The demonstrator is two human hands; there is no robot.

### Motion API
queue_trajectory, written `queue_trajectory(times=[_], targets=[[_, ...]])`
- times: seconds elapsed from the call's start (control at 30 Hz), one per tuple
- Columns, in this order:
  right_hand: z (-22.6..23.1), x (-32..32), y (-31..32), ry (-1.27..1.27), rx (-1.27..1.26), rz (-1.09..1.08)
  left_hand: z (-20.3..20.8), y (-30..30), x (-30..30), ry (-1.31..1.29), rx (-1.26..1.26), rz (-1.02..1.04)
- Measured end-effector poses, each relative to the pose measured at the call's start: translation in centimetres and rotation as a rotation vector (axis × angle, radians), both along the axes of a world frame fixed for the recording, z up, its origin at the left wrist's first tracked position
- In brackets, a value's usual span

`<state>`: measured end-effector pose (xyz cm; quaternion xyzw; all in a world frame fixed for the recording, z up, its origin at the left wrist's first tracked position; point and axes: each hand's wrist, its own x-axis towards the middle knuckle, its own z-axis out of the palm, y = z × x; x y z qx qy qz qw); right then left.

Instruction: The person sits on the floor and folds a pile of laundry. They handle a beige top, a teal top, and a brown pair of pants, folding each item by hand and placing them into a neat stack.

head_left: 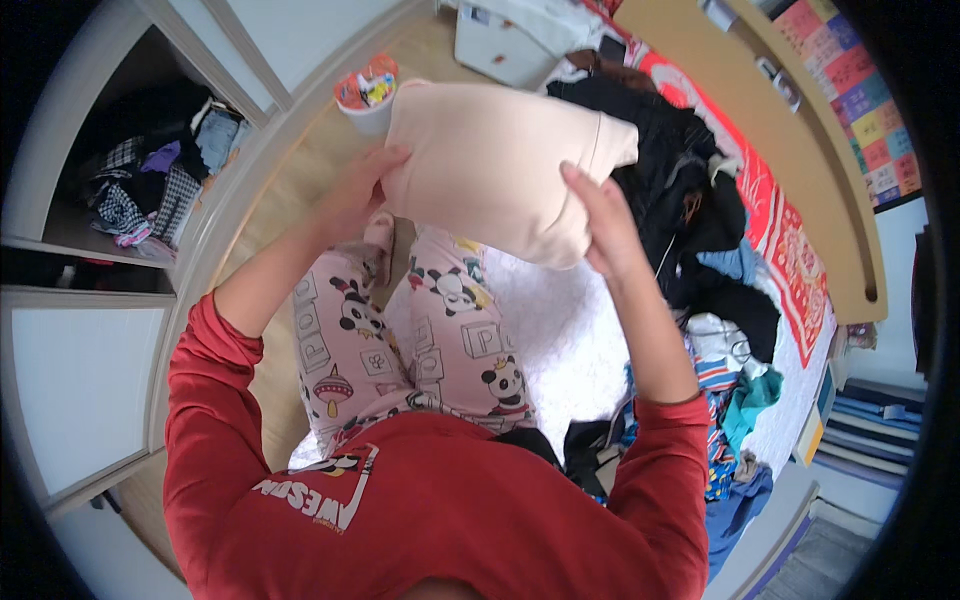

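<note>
The cream garment (500, 160), seemingly already folded into a compact panel, is held above the panda-print trousers (455, 295), its right corner loose; the left hand (372, 182) grips its left edge, the right hand (608, 228) clamps the opposite side, thumb on top, both arms (655, 340) reaching forward; the jumbled clothes pile (670, 190) on the bed (560, 310) seems left to do

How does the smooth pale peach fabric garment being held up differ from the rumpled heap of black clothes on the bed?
Colour: the pale peach garment is light and plain; the black clothes heap is dark.
Shape: the garment looks fairly flat and smooth; the heap is crumpled.
Place: the garment is held off the bed; the heap lies on it.
Shared: both are soft fabric.
</note>
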<state>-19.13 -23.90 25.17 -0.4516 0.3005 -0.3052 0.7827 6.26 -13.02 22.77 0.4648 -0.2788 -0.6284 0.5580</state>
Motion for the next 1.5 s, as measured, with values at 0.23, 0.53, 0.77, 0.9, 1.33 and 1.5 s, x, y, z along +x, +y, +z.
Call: queue_trajectory(times=[0.23,0.53,0.77,0.9,1.33,1.5], targets=[[17.0,2.7,0.9,-0.163,-0.255,0.187,15.9,2.2,0.1,-0.244,-0.377,0.018],[24.3,4.4,5.4,-0.121,-0.526,0.183,23.8,9.6,1.9,-0.077,-0.565,0.001],[21.6,11.0,3.8,-0.069,-0.45,0.349,23.1,9.6,5.1,-0.288,-0.345,0.206],[22.9,12.5,2.7,-0.029,-0.71,0.303,24.1,10.0,8.3,-0.902,-0.57,0.335],[-3.5,-2.0,15.3,-0.011,-1.437,0.913,-4.2,24.0,-1.9,-1.017,-0.645,-0.546],[-11.3,-4.1,17.6,0.028,-1.058,1.009,-10.7,26.3,-5.4,-0.736,-0.462,-0.492]])
